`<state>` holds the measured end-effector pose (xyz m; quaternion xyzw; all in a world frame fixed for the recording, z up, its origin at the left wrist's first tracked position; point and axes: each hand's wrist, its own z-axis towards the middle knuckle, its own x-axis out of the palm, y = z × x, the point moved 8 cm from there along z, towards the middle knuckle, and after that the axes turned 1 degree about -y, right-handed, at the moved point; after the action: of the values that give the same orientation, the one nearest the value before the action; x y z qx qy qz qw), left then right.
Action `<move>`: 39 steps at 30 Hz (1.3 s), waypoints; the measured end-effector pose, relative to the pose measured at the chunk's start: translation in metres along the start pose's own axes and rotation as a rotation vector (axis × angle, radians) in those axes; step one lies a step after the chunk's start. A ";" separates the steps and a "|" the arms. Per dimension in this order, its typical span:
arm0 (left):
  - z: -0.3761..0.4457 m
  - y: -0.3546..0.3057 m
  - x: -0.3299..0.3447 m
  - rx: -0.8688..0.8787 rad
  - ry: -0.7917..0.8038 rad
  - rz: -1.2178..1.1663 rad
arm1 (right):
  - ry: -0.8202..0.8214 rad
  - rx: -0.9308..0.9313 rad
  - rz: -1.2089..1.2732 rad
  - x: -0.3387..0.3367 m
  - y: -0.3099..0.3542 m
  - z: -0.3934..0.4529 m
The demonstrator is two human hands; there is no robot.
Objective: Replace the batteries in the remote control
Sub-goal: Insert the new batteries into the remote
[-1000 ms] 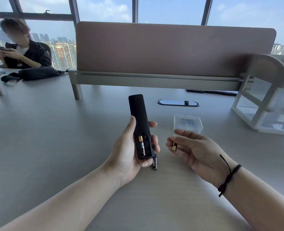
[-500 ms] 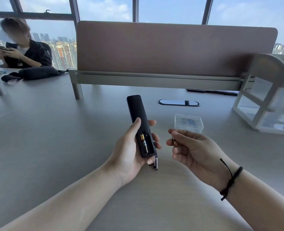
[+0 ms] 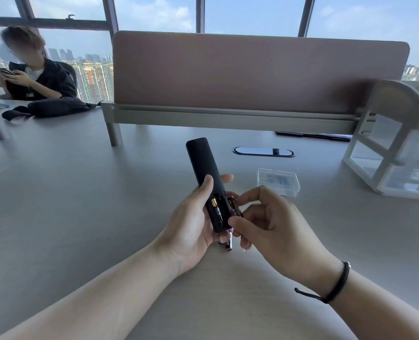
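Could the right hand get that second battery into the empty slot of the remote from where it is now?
Probably yes. The right hand holds the battery right beside the remote, whose open compartment faces up in the left hand. One battery already sits in the left slot; the right one looks free, with no fingers across it.

No legible text anywhere. Only blurred white print on the battery point(image 3: 217, 212) seated in the remote point(image 3: 204, 173) at frame centre, too small to read.
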<state>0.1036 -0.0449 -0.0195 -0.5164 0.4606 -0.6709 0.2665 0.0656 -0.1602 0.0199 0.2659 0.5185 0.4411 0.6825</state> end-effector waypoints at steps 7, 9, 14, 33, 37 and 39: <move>-0.001 -0.002 0.003 0.028 0.020 0.022 | -0.044 -0.053 -0.091 0.000 0.000 -0.001; -0.001 -0.001 0.004 0.028 0.014 0.031 | -0.052 -0.062 -0.096 0.000 0.000 -0.001; -0.001 0.000 0.005 0.022 0.002 0.041 | -0.039 -0.048 -0.019 0.001 -0.003 0.000; -0.003 0.003 0.003 -0.033 -0.040 -0.006 | -0.092 -0.097 -0.154 -0.003 -0.004 -0.001; -0.004 0.006 0.006 -0.053 -0.034 -0.053 | -0.065 -0.057 -0.022 0.003 -0.011 -0.001; -0.005 0.008 0.008 -0.063 -0.021 -0.101 | -0.055 -0.031 0.050 0.005 -0.015 -0.001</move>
<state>0.0960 -0.0531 -0.0231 -0.5542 0.4521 -0.6632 0.2206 0.0703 -0.1626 0.0050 0.2803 0.4858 0.4587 0.6892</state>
